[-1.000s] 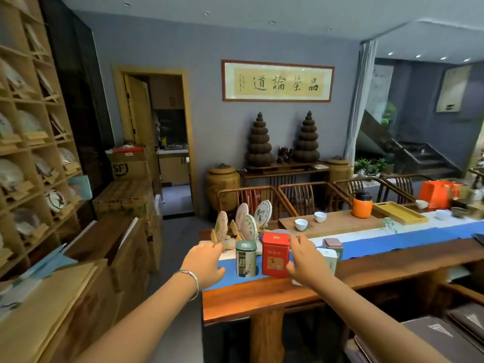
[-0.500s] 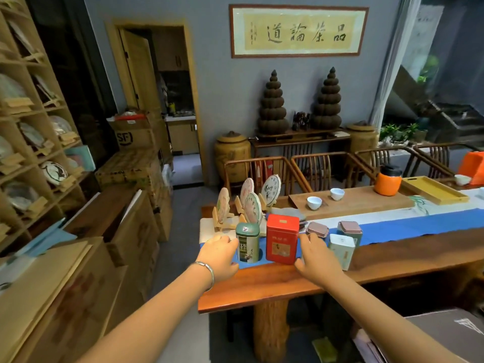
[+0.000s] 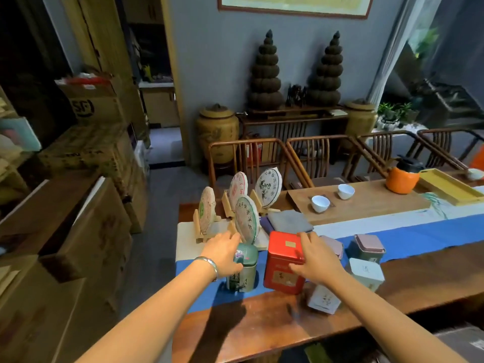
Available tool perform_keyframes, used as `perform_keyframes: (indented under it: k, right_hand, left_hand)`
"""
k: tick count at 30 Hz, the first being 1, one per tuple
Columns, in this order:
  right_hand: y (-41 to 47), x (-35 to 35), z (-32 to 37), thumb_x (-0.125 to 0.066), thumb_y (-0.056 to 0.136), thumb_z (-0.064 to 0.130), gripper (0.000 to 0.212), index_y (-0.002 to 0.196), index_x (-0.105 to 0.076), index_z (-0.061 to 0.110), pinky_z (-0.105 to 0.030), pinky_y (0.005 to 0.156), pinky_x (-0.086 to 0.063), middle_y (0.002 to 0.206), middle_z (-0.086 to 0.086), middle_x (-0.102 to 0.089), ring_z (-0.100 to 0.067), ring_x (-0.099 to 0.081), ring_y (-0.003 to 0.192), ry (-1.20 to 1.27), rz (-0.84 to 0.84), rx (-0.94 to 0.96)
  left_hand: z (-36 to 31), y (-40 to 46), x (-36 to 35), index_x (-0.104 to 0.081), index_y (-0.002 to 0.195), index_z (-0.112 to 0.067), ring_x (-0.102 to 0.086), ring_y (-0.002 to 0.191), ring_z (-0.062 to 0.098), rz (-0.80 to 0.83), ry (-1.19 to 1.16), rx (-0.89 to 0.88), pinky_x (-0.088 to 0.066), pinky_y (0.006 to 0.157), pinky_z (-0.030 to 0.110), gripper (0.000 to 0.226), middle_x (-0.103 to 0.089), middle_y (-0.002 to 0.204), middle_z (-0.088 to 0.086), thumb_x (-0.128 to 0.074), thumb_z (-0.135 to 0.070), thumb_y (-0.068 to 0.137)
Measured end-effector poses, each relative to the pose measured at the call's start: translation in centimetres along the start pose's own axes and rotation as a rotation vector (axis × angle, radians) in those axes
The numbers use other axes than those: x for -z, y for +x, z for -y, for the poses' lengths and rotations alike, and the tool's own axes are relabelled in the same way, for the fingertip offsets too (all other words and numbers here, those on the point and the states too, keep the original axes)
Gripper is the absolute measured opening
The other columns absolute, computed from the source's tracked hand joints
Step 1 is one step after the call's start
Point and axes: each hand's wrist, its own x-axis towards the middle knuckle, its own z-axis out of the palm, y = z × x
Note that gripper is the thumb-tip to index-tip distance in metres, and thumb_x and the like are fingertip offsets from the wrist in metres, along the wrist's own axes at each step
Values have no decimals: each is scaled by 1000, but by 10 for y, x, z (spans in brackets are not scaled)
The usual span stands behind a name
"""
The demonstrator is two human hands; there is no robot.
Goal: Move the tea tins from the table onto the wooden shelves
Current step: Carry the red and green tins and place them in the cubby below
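A green tea tin (image 3: 242, 271) and a red tea tin (image 3: 281, 263) stand side by side on the blue runner (image 3: 419, 239) at the left end of the wooden table (image 3: 275, 326). My left hand (image 3: 225, 254) touches the green tin's upper left side, fingers stretched past its lid. My right hand (image 3: 315, 259) grips the red tin's upper right corner, fingers over the top and thumb on the front. To the right stand a white tin (image 3: 324, 299), a pale tin (image 3: 366, 273), a pink-lidded tin (image 3: 366, 248) and another (image 3: 335, 246) partly hidden. A bit of the wooden shelves (image 3: 10, 158) shows at far left.
Several wrapped tea cakes on stands (image 3: 246, 218) sit just behind the tins. Cardboard boxes (image 3: 86, 231) are stacked to the left of the table. Farther along the table are two white cups (image 3: 320, 203), an orange kettle (image 3: 403, 179) and a yellow tray (image 3: 450, 189). Chairs (image 3: 309, 158) line the far side.
The view has come closer and tipped down. Both hands have moved forward from beside the tins onto them: the left onto the green tin, the right onto the red tin.
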Motion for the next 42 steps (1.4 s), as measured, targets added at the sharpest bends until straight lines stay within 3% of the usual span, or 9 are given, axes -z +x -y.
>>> perform_keyframes:
  k: [4, 8, 11, 14, 19, 27, 35, 42]
  right_hand:
    - [39, -18, -10, -68, 61, 70, 113, 147, -15, 21, -49, 110, -28, 149, -12, -27, -31, -31, 135, -82, 129, 9]
    - [76, -35, -24, -68, 57, 74, 124, 150, -3, 26, -55, 115, -12, 155, -15, -14, -34, -15, 143, -148, 215, 87]
    - [97, -47, -34, -66, 56, 76, 122, 149, -2, 30, -52, 115, -16, 155, -12, -15, -33, -17, 141, -167, 257, 180]
    - [112, -61, -43, -64, 56, 77, 119, 149, -5, 32, -46, 109, -29, 148, -9, -27, -33, -31, 132, -114, 283, 239]
    - [119, -80, -51, -55, 56, 76, 107, 145, -12, 33, -41, 90, -38, 121, -1, -46, -27, -48, 107, -51, 190, 293]
    - [120, -87, -57, -53, 55, 78, 105, 142, -14, 36, -40, 84, -34, 121, 2, -45, -25, -47, 108, -6, 159, 310]
    - [124, -81, -53, -54, 55, 79, 106, 142, -14, 36, -38, 87, -36, 117, 3, -46, -23, -47, 109, 9, 187, 372]
    - [114, -73, -1, -60, 53, 77, 110, 144, -16, 34, -38, 90, -37, 115, 0, -48, -27, -48, 109, -12, 261, 597]
  left_hand:
    - [9, 33, -20, -38, 135, -19, -46, 114, 29, 66, -13, -41, -44, 95, 41, 81, -47, 127, 8, -69, -53, 68]
    - [11, 63, -41, -29, 144, -22, -43, 120, 30, 148, -21, -42, -40, 101, 42, 93, -44, 133, 8, -70, -53, 67]
    - [12, 79, -60, -25, 146, -23, -39, 125, 31, 210, -26, -4, -38, 103, 44, 97, -41, 136, 8, -71, -51, 66]
    - [15, 89, -82, -21, 147, -27, -32, 130, 30, 261, -58, 25, -33, 107, 50, 101, -36, 140, 6, -72, -52, 64]
    - [19, 93, -106, -34, 133, -30, -40, 109, 24, 135, -151, 42, -49, 79, 35, 84, -42, 119, -1, -69, -50, 60]
    - [19, 91, -112, -39, 130, -29, -39, 103, 21, 86, -190, 79, -49, 70, 32, 82, -43, 113, -3, -67, -52, 56]
    - [18, 77, -104, -37, 133, -27, -40, 105, 26, 140, -261, 259, -51, 83, 44, 84, -46, 116, 1, -75, -42, 60]
    - [44, 8, -86, -38, 129, -26, -41, 99, 26, 88, -266, 424, -48, 84, 39, 80, -47, 110, 2, -76, -39, 60]
